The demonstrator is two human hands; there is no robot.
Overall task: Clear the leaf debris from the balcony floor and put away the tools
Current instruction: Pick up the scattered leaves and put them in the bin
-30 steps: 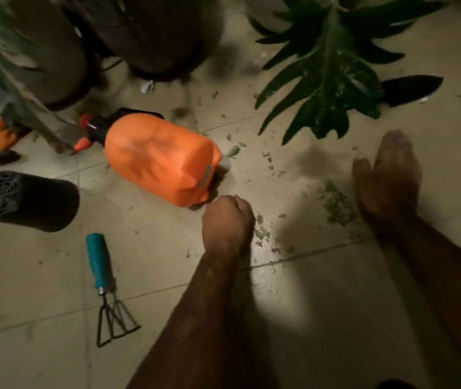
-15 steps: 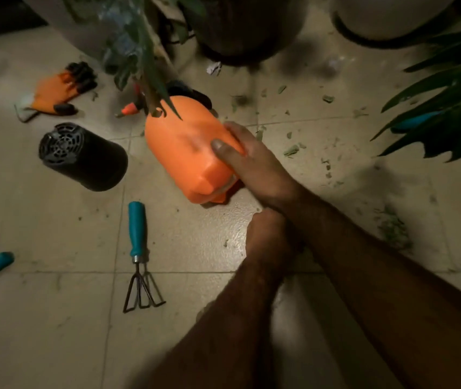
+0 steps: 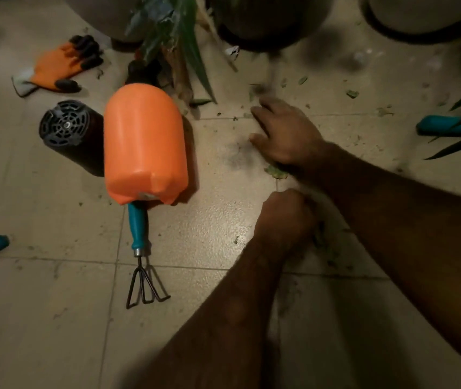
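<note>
- Dim beige tiled floor (image 3: 55, 318), with plant pots (image 3: 265, 23) along the far edge.
- Leaf debris (image 3: 275, 171) lies clumped under the right wrist, with more bits scattered far right.
- The orange spray bottle (image 3: 145, 144) lies on its side at left, over the hand rake (image 3: 139, 248) handle.
- Right grip (image 3: 285, 136): fingers spread wide, flat on the floor.
- Left grip (image 3: 285, 217): fisted just nearer; I cannot tell what it holds.

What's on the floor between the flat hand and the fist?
A small clump of green leaf bits lies on the tile between the right hand and the left hand, seen in the head view.
</note>
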